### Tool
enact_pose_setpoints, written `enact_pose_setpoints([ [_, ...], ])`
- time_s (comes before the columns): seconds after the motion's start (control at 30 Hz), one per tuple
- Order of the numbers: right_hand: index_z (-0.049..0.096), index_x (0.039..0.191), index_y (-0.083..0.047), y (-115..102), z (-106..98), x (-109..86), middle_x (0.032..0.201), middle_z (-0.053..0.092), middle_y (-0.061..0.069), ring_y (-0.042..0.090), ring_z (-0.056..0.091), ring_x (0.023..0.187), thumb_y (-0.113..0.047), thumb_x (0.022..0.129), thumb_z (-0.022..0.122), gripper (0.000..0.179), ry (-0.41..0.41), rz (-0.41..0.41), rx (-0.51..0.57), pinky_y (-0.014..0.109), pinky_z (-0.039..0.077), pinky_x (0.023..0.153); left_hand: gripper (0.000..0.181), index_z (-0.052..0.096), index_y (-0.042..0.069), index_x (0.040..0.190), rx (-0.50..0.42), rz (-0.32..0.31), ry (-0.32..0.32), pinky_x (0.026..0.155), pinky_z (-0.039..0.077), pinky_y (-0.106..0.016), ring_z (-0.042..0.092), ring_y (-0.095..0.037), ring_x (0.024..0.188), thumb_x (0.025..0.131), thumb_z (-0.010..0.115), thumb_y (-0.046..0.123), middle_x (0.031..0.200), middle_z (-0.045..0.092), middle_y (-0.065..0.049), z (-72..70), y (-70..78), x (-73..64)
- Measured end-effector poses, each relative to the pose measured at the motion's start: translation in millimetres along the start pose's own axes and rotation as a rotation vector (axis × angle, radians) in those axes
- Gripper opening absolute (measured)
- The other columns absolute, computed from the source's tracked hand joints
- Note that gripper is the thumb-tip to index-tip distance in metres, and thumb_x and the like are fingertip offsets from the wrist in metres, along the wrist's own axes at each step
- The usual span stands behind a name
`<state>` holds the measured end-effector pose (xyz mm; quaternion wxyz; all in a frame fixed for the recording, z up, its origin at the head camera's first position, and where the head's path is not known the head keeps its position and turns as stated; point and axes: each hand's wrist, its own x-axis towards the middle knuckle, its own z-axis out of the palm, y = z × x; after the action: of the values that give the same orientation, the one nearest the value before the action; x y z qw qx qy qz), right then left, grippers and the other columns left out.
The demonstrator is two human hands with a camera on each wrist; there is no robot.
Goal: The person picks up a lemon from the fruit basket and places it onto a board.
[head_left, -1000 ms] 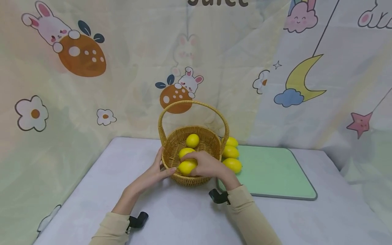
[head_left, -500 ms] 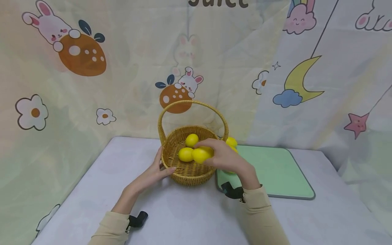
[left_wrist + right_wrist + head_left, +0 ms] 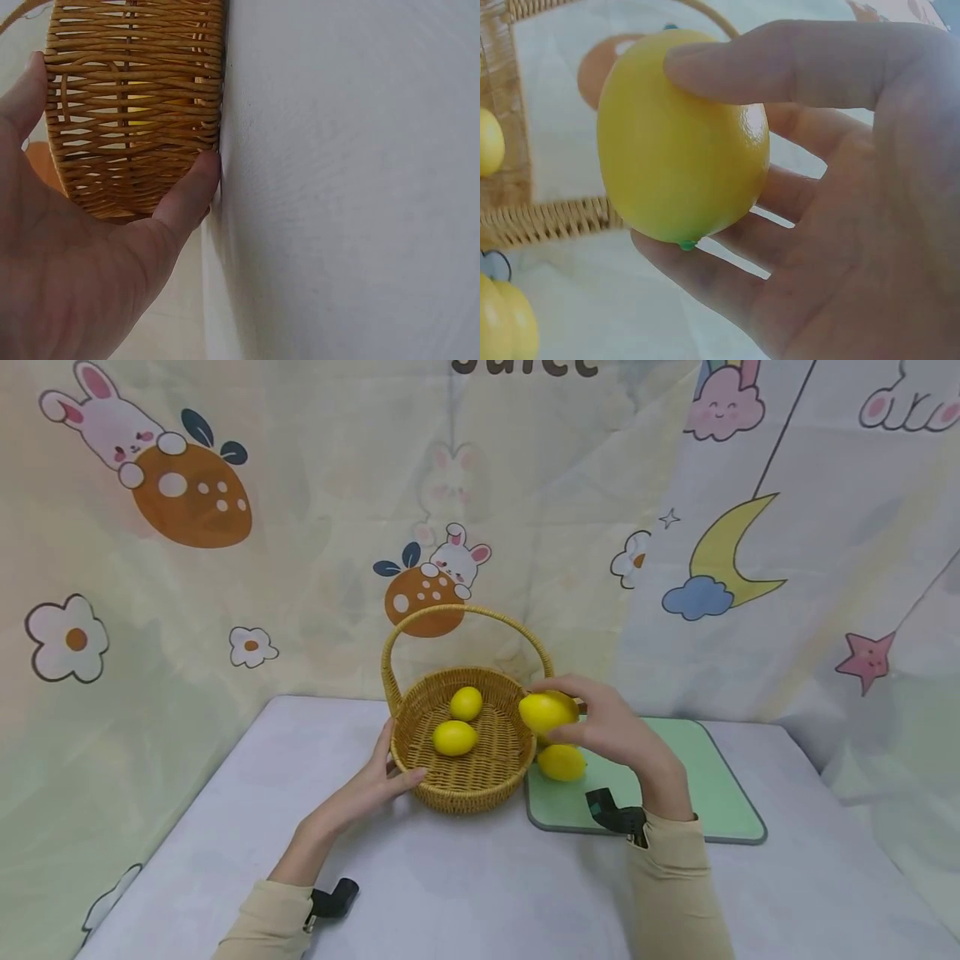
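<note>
The wicker basket [image 3: 463,800] with its tall arched handle stands on the table. My left hand [image 3: 372,783] grips its left side, thumb at the rim; the left wrist view shows that hand [image 3: 97,247] spanning the woven wall down to the base. Inside the basket lie two lemons, one toward the back [image 3: 467,703] and one nearer the front [image 3: 455,738]. My right hand [image 3: 615,731] holds another lemon [image 3: 546,712] between thumb and fingers, just right of the rim. Seen from the right wrist, this lemon [image 3: 679,142] has a small green tip pointing down.
To the basket's right lies a light green board [image 3: 705,785] with a grey edge. A lemon [image 3: 562,763] rests on its left part, below the held one; others are largely hidden behind my right hand. A patterned cloth [image 3: 322,527] hangs behind the table [image 3: 465,885].
My right hand has lifted one lemon out of the basket's front and carried it right, past the rim and over the board side. My left hand has stayed on the basket.
</note>
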<state>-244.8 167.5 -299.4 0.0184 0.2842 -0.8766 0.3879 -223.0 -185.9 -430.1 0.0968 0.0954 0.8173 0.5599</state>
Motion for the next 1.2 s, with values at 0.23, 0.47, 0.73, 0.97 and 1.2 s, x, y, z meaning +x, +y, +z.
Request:
enact_pose_setpoints([
  [0.23,0.062,0.132,-0.019,22.7,-10.4,2.0,0.137,0.060,0.003,0.026,0.056,0.115,-0.003,0.082,0.071,0.053,0.062,0.069,-0.004,0.046,0.048,0.096,0.102,-0.022,0.041,0.153,0.003,0.002,-0.001,0.121,0.013,-0.064,0.006,-0.042,0.154,0.096,0.062,0.042,0.166,-0.020,0.001,-1.0,-2.7,-1.6],
  [0.47,0.059,0.136,-0.013,46.1,-17.5,2.9,0.140,0.057,0.010,0.030,0.055,0.116,-0.004,0.083,0.070,0.055,0.108,0.142,-0.048,0.049,0.047,0.097,0.101,-0.022,0.043,0.153,0.007,0.005,-0.004,0.120,0.014,-0.065,0.006,-0.042,0.154,0.095,0.062,0.044,0.166,-0.021,0.002,-1.0,-3.2,-0.5],
  [0.73,0.057,0.136,-0.011,76.1,-14.4,8.0,0.142,0.055,0.013,0.034,0.052,0.121,-0.005,0.083,0.069,0.054,0.159,0.200,-0.058,0.055,0.045,0.102,0.103,-0.023,0.040,0.154,0.006,-0.008,-0.005,0.120,0.015,-0.065,0.006,-0.041,0.154,0.095,0.062,0.045,0.166,-0.021,0.002,-0.1,-3.4,1.2],
  [0.97,0.056,0.136,-0.008,103.1,-6.1,11.3,0.141,0.053,0.017,0.036,0.050,0.121,-0.001,0.083,0.066,0.054,0.167,0.243,-0.091,0.058,0.043,0.102,0.104,-0.021,0.036,0.155,0.007,-0.013,0.005,0.121,0.015,-0.063,0.007,-0.041,0.154,0.095,0.063,0.044,0.166,-0.019,0.000,1.0,-3.3,1.4],
  [1.2,0.056,0.134,-0.002,128.0,1.2,14.1,0.137,0.055,0.023,0.039,0.051,0.118,0.004,0.080,0.066,0.055,0.152,0.234,-0.119,0.058,0.042,0.101,0.103,-0.021,0.041,0.154,0.010,-0.006,0.008,0.122,0.014,-0.062,0.007,-0.041,0.154,0.095,0.063,0.045,0.166,-0.020,0.002,0.4,-3.2,1.9],
])
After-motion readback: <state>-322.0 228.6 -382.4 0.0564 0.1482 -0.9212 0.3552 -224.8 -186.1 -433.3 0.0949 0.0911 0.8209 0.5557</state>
